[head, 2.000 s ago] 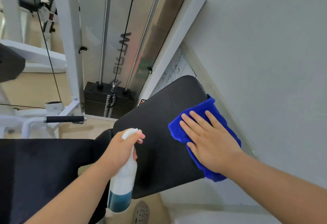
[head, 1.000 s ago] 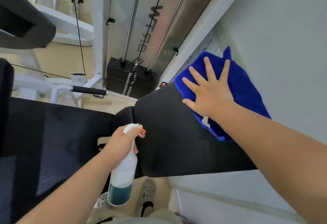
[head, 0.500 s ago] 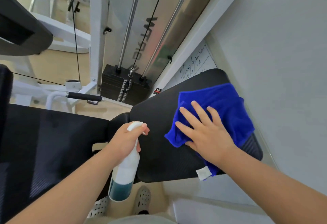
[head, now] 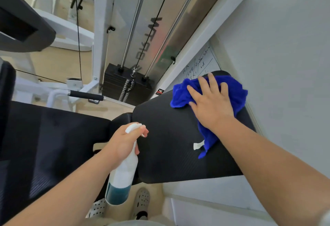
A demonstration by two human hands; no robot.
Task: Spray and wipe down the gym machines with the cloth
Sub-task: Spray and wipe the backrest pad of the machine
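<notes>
Pressing down on the blue cloth (head: pixel 238 92), the right hand (head: pixel 212 105) lies flat with its fingers straight and spread, gripping nothing. The cloth sits on the far end of the black pad (head: pixel 169 158), at about 2 o'clock from the middle of the view. Much of it is hidden under the palm and wrist, so its full outline cannot be made out. What shows is a bunched strip whose long axis runs from 1 o'clock to 7 o'clock, ending in a thin tail beside a white tag (head: pixel 197 145).

The left hand (head: pixel 123 142) is curled tightly around the neck of the spray bottle (head: pixel 123 177), index finger over the white head. The nozzle and trigger are mostly covered by the fingers. The bottle is tilted, head toward 1 o'clock and base toward 7 o'clock, with blue liquid settled at the base. It hangs over the gap between the pad and a second dark pad (head: pixel 44 136) at 9 o'clock, which the frame edge cuts off.

Both forearms run out of view at 5 and 7 o'clock. A board with handwriting (head: pixel 201 64) at 1 o'clock is partly behind the cloth and pad – the writing is illegible. At 12 o'clock stands the weight stack (head: pixel 114 83); the lettering on the panel above it cannot be read. A perforated shoe (head: pixel 142 201) shows at 6 o'clock.
</notes>
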